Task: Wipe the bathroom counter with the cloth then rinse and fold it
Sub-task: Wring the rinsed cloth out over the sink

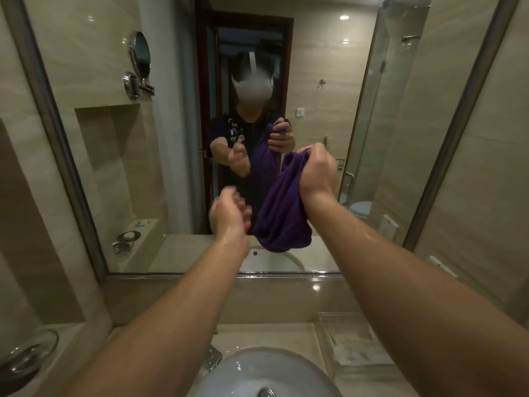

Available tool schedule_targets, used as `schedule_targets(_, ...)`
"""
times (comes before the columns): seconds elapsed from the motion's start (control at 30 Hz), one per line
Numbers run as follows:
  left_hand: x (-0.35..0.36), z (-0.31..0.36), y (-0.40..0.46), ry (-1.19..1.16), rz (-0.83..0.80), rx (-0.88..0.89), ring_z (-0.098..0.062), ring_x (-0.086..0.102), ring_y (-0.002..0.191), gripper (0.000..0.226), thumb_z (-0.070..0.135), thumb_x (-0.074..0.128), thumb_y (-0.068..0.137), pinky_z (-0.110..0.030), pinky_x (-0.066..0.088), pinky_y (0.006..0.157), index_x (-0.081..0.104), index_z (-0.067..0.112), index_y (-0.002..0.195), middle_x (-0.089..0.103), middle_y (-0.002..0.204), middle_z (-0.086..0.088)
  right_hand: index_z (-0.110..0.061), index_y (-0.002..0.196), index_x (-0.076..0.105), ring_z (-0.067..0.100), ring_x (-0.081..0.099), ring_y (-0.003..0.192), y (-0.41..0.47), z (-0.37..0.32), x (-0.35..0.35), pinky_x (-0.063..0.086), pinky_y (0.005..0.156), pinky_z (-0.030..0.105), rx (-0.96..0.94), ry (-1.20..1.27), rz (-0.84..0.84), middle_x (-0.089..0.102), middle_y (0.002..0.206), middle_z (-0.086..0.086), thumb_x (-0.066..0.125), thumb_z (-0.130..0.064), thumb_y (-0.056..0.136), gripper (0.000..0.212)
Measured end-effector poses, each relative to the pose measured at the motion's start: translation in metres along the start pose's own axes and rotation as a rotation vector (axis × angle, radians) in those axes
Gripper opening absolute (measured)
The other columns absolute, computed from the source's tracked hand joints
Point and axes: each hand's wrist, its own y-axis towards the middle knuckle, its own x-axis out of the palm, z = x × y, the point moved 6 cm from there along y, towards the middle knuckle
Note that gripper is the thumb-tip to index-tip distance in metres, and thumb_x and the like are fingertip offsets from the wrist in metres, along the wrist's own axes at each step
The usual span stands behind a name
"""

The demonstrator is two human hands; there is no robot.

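Up in front of the mirror (pixel 286 67), the right hand (pixel 316 170) clenched the top of the purple cloth (pixel 282 207), fingers curled over a bunched fold, while the rest of the fabric hung down loose and gathered at its lower end. The cloth hung in the air above the white sink basin (pixel 266 371), touching only that hand. Just to its left, the left hand (pixel 230 212) held nothing; its fingers were loosely bent and slightly blurred, close beside the hanging cloth but apart from it. Both forearms looked wet and shiny.

Below the arms, the drain (pixel 266 392) showed at the bottom of the basin, and a chrome faucet (pixel 211 358) stood at the basin's left rim. On the beige counter (pixel 257 333) to the right of the basin lay a clear tray (pixel 350 343) with small packets in it. At the far left, a round metal-and-glass dish (pixel 27 358) sat on a lower ledge. A round magnifying mirror (pixel 140 54) on a folding arm was mounted on the left wall.
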Motion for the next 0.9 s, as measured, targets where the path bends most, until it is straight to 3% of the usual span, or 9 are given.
schedule_targets(0.1, 0.001, -0.059, -0.016, -0.052, -0.377, -0.496, -0.041, 0.064, 0.109, 0.071, 0.076, 0.048, 0.084, -0.067, 0.043, 0.100, 0.063, 0.020, 0.125, 0.065, 0.126, -0.018, -0.021, 0.066, 0.062, 0.019, 0.054, 0.075, 0.013, 0.000, -0.005, 0.043, 0.073, 0.035, 0.006, 0.011, -0.038, 0.058, 0.073, 0.000, 0.039, -0.025, 0.096, 0.038)
schedule_targets(0.17, 0.021, -0.065, -0.036, -0.223, -0.596, -0.598, -0.047, 0.060, 0.117, 0.085, 0.083, 0.047, 0.079, -0.069, 0.040, 0.103, 0.063, 0.019, 0.132, 0.062, 0.133, -0.023, -0.020, 0.069, 0.060, 0.015, 0.052, 0.072, 0.013, 0.001, 0.000, 0.042, 0.069, 0.030, -0.063, -0.059, -0.133, 0.057, 0.074, 0.000, 0.037, -0.020, 0.099, 0.038)
schedule_targets(0.27, 0.043, -0.053, -0.047, -0.348, -0.524, -0.594, -0.039, 0.071, 0.101, 0.065, 0.068, 0.060, 0.085, -0.052, 0.053, 0.096, 0.074, 0.014, 0.118, 0.072, 0.118, -0.018, -0.024, 0.072, 0.064, 0.016, 0.059, 0.081, 0.004, 0.007, 0.011, 0.049, 0.077, 0.034, -0.176, -0.234, -0.286, 0.064, 0.081, -0.001, 0.037, -0.025, 0.094, 0.035)
schedule_targets(0.37, 0.038, -0.059, -0.032, -0.336, -0.302, -0.560, -0.027, 0.074, 0.089, 0.041, 0.049, 0.059, 0.093, -0.039, 0.058, 0.087, 0.075, 0.016, 0.111, 0.077, 0.103, -0.010, -0.029, 0.103, 0.070, 0.023, 0.060, 0.108, -0.008, 0.018, 0.015, 0.048, 0.101, 0.050, 0.059, -0.142, -0.536, 0.065, 0.116, 0.005, 0.037, -0.034, 0.091, 0.036)
schedule_targets(0.5, 0.037, -0.065, -0.024, -0.444, -0.187, -0.574, -0.026, 0.071, 0.096, 0.048, 0.054, 0.061, 0.088, -0.035, 0.058, 0.080, 0.070, 0.017, 0.118, 0.078, 0.096, -0.009, -0.034, 0.139, 0.048, 0.026, 0.057, 0.120, -0.032, 0.025, 0.012, 0.049, 0.099, 0.049, 0.325, -0.050, -0.882, 0.057, 0.133, 0.003, 0.045, -0.042, 0.098, 0.041)
schedule_targets(0.6, 0.057, -0.044, -0.046, -0.592, -0.233, -0.418, -0.025, 0.072, 0.090, 0.071, 0.058, 0.080, 0.063, -0.035, 0.059, 0.078, 0.063, 0.016, 0.118, 0.075, 0.096, -0.012, -0.031, 0.130, 0.045, 0.017, 0.061, 0.108, -0.040, 0.025, 0.020, 0.052, 0.090, 0.036, 0.134, -0.282, -0.701, 0.059, 0.121, -0.004, 0.073, -0.054, 0.082, 0.061)
schedule_targets(0.73, 0.048, -0.048, -0.051, -0.461, -0.075, -0.280, -0.029, 0.071, 0.099, 0.035, 0.040, 0.064, 0.089, -0.044, 0.059, 0.085, 0.066, 0.022, 0.119, 0.072, 0.113, -0.012, -0.030, 0.115, 0.050, 0.008, 0.059, 0.092, -0.035, 0.020, 0.020, 0.054, 0.082, 0.031, -0.095, -0.340, -0.261, 0.059, 0.100, -0.013, 0.080, -0.043, 0.077, 0.050)
schedule_targets(0.8, 0.030, -0.038, -0.038, -0.256, 0.055, -0.043, -0.025, 0.073, 0.088, 0.027, 0.042, 0.071, 0.085, -0.045, 0.061, 0.079, 0.071, 0.023, 0.103, 0.076, 0.099, -0.005, -0.031, 0.103, 0.050, 0.013, 0.062, 0.090, -0.027, 0.019, 0.009, 0.055, 0.083, 0.036, -0.005, -0.198, -0.064, 0.060, 0.093, -0.011, 0.072, -0.036, 0.083, 0.030)
schedule_targets(0.9, 0.029, 0.004, -0.038, -0.010, 0.050, 0.282, -0.004, 0.061, 0.066, 0.042, 0.058, 0.059, 0.092, -0.027, 0.053, 0.069, 0.063, 0.020, 0.075, 0.063, 0.066, 0.010, -0.022, 0.101, 0.057, 0.024, 0.065, 0.093, -0.024, 0.041, 0.003, 0.054, 0.083, 0.040, 0.428, 0.089, 0.068, 0.068, 0.100, 0.003, 0.064, -0.037, 0.088, 0.022)
